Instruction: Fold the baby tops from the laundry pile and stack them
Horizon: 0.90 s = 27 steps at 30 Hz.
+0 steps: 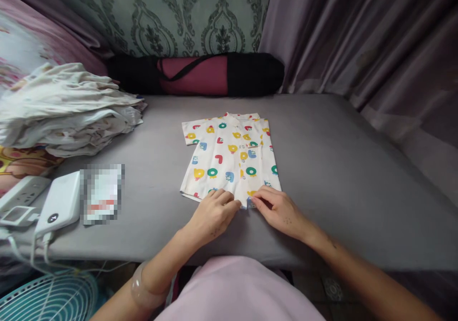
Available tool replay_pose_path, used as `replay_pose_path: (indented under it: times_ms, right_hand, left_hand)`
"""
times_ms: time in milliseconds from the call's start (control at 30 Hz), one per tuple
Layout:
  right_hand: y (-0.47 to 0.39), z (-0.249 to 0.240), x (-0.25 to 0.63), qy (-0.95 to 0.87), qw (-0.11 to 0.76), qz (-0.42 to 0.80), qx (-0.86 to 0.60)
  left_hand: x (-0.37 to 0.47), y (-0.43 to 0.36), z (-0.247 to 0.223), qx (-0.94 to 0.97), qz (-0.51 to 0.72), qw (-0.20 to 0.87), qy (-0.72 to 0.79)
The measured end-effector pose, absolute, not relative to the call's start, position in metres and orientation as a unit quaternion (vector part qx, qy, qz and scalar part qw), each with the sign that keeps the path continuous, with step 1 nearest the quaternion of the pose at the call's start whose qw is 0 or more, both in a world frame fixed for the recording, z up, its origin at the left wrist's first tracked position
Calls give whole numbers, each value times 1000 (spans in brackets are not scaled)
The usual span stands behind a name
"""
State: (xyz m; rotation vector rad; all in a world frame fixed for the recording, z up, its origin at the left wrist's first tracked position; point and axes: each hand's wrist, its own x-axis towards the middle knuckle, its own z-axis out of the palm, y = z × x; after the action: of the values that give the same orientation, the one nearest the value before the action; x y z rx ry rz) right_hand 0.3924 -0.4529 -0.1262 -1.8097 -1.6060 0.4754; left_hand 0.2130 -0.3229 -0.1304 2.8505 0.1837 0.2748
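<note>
Head view is showing a small white short-sleeved shirt (pixel 227 159) lying front side up in the centre of the frame, its collar pointing toward the top and its hem toward the bottom. Red, yellow, green and blue figures are covering its fabric. At the lower centre, the right hand (pixel 281 211) is pinching the hem between thumb and forefinger, the gap between those tips being narrow. Just left of it in the frame, the left hand (pixel 216 213) is touching the hem with its fingers bent and close together; whether it is gripping or only pressing, I cannot tell. A clear bangle (pixel 146 285) is circling the left forearm.

Grey cloth (pixel 343 182) is spreading beneath the shirt across the middle of the frame. Pale folded fabrics (pixel 67 111) are forming a heap at the left. Below them, toward the lower left, a white power bank (pixel 59 204) is lying between a power strip (pixel 26 192) and a pixelated flat item (pixel 103 194). A turquoise fan (pixel 46 297) is filling the bottom left corner. At the upper centre, a black and maroon bag (pixel 193 75) is stretching along the patterned wall (pixel 207 20), while mauve curtains (pixel 358 30) are hanging at the upper right.
</note>
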Motion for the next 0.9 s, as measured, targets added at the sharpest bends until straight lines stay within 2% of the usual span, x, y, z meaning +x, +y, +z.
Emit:
replay_pose_path:
  times_ms: [133,300,433,533,633,700,800,900]
  right_hand:
    - [-457,-122,391,-617,320,170,-699]
    - [-455,-117,393,-699,216,179,-658]
    - [-440,-123,398,-700,201,89,-679]
    - [-432,-129,402,-736,142,61,-659]
    - [-417,-125,408,-764,79,80,-635]
    - [-396,-119,409,-763,75,60,-639]
    - [-354,-120,399,-750,98,15,-654]
    - [-324,-139,381,-759,100,19,-643]
  left_hand:
    - [213,-327,-135,980,110,151,64]
    - [213,-332,-134,980,92,167,46]
    - [213,-334,-129,971,92,219,27]
    - [207,-326,-126,960,113,250,50]
    - [193,-308,-131,949,187,209,145]
    - [183,-295,-139,939,219,151,218]
    - [172,-283,-156,934,194,81,290]
    - [167,-282,-170,934,158,47,317]
